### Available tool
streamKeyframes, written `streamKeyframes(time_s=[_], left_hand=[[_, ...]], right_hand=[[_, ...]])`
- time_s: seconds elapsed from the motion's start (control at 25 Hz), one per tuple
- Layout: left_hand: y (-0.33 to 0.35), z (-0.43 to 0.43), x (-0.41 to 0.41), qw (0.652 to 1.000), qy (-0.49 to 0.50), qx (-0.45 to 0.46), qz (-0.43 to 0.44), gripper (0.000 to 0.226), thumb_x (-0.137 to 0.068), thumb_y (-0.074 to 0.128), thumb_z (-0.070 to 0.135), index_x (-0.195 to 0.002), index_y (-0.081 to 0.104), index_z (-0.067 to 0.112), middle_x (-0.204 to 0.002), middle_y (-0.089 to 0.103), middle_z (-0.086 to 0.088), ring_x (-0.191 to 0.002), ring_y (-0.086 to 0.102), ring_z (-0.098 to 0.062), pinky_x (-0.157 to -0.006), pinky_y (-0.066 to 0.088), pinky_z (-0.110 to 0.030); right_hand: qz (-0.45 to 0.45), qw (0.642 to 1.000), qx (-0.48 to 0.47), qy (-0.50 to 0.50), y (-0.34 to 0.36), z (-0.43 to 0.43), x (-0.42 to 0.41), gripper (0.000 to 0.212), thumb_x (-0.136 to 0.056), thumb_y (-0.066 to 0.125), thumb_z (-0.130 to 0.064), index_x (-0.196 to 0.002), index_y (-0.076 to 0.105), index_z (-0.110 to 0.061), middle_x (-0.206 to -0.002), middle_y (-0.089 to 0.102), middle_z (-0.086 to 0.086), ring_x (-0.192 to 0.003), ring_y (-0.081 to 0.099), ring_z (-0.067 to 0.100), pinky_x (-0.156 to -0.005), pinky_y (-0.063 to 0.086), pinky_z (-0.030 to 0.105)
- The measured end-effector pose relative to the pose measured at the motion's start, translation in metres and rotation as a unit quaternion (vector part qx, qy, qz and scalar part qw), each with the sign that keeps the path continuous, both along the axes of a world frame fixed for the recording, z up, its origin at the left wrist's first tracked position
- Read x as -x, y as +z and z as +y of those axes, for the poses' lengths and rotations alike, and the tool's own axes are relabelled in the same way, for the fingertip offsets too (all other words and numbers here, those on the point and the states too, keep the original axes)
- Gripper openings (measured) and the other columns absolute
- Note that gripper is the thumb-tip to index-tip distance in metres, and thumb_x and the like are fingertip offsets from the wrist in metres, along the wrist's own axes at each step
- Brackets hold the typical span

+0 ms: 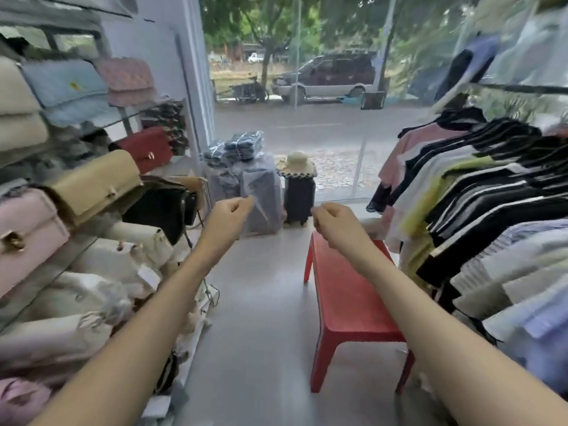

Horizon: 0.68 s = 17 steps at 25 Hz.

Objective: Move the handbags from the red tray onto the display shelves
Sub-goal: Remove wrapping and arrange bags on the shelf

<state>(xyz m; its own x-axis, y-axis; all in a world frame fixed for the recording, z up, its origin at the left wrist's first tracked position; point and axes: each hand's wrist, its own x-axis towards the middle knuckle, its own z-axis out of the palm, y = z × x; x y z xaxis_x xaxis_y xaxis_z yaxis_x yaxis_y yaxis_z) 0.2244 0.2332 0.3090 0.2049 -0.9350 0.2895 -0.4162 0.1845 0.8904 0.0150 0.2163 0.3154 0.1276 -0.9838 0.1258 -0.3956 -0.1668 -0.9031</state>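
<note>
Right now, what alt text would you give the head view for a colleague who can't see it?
The left hand and right hand are raised with curled fingers, holding nothing, by a red tray whose visible top bears no handbag. On the left, handbags crowd the display shelves; hanging clothes fill the right.

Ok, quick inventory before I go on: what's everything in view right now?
handbags: many; beige, pink, red, black, blue, cream; left side
display shelves: one stack, glass, left, holding the handbags
red tray: one, red, centre-right, visible top bare
clothes: one full rail; black, white, pink, yellow; right side
wrapped bundles: several, blue-grey, far centre
hat: one, cream, on a black stand, far centre
left hand: fingers curled, nothing plainly held
right hand: fingers curled, nothing plainly held
</note>
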Motion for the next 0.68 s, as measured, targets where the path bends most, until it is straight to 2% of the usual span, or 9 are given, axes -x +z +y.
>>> streamKeyframes(time_s=[0.08, 0.16, 0.32, 0.48, 0.56, 0.68], left_hand=[[-0.011, -0.045, 0.016, 0.999, -0.036, -0.023, 0.006, 0.057, -0.105, 0.051, 0.03, -0.049, 0.042, 0.023, -0.055, 0.03, -0.001, -0.052, 0.031, -0.014, -0.052, 0.026, -0.03], [-0.026, -0.086, 0.035, 0.996, -0.068, -0.056, -0.018, 0.052, -0.105, 0.05, 0.033, -0.056, 0.038, 0.022, -0.058, 0.032, -0.001, -0.054, 0.032, -0.015, -0.051, 0.028, -0.028], [-0.059, -0.167, 0.075, 0.986, -0.127, -0.096, -0.054, 0.044, -0.105, 0.048, 0.036, -0.07, 0.038, 0.012, -0.067, 0.032, -0.007, -0.058, 0.032, -0.015, -0.047, 0.031, -0.021], [-0.092, -0.25, 0.116, 0.977, -0.142, -0.144, -0.06, 0.04, -0.105, 0.044, 0.032, -0.069, 0.037, 0.015, -0.062, 0.034, 0.002, -0.056, 0.031, -0.012, -0.051, 0.033, -0.023], [-0.106, -0.29, 0.132, 0.972, -0.147, -0.172, -0.057, 0.043, -0.106, 0.042, 0.033, -0.066, 0.036, 0.017, -0.059, 0.037, 0.006, -0.06, 0.032, -0.015, -0.054, 0.033, -0.026], [-0.127, -0.336, 0.149, 0.967, -0.137, -0.207, -0.053, 0.046, -0.107, 0.041, 0.037, -0.066, 0.045, 0.016, -0.063, 0.045, 0.004, -0.059, 0.037, -0.014, -0.055, 0.037, -0.026]], right_hand=[[0.004, 0.999, -0.014, -0.035, -0.011, -0.034, 0.011, 0.037, -0.097, 0.052, -0.024, -0.061, 0.045, -0.018, -0.059, 0.044, 0.001, -0.054, 0.037, 0.013, -0.06, 0.03, 0.028], [0.014, 0.997, -0.031, -0.066, -0.023, -0.063, 0.027, 0.039, -0.097, 0.052, -0.025, -0.059, 0.047, -0.02, -0.052, 0.047, -0.01, -0.05, 0.039, 0.009, -0.055, 0.03, 0.026], [0.006, 0.991, -0.064, -0.116, -0.061, -0.123, 0.063, 0.038, -0.098, 0.05, -0.022, -0.06, 0.051, -0.019, -0.057, 0.052, -0.008, -0.056, 0.045, 0.011, -0.059, 0.034, 0.029], [0.005, 0.983, -0.105, -0.149, -0.103, -0.199, 0.097, 0.041, -0.099, 0.05, -0.025, -0.058, 0.053, -0.023, -0.058, 0.057, -0.009, -0.055, 0.051, 0.007, -0.055, 0.039, 0.022], [0.005, 0.98, -0.124, -0.158, -0.118, -0.24, 0.113, 0.039, -0.099, 0.051, -0.027, -0.061, 0.055, -0.022, -0.06, 0.06, -0.008, -0.058, 0.053, 0.01, -0.06, 0.042, 0.026], [0.003, 0.974, -0.159, -0.161, -0.141, -0.297, 0.129, 0.035, -0.097, 0.051, -0.03, -0.064, 0.059, -0.021, -0.063, 0.065, -0.006, -0.065, 0.06, 0.017, -0.069, 0.05, 0.039]])
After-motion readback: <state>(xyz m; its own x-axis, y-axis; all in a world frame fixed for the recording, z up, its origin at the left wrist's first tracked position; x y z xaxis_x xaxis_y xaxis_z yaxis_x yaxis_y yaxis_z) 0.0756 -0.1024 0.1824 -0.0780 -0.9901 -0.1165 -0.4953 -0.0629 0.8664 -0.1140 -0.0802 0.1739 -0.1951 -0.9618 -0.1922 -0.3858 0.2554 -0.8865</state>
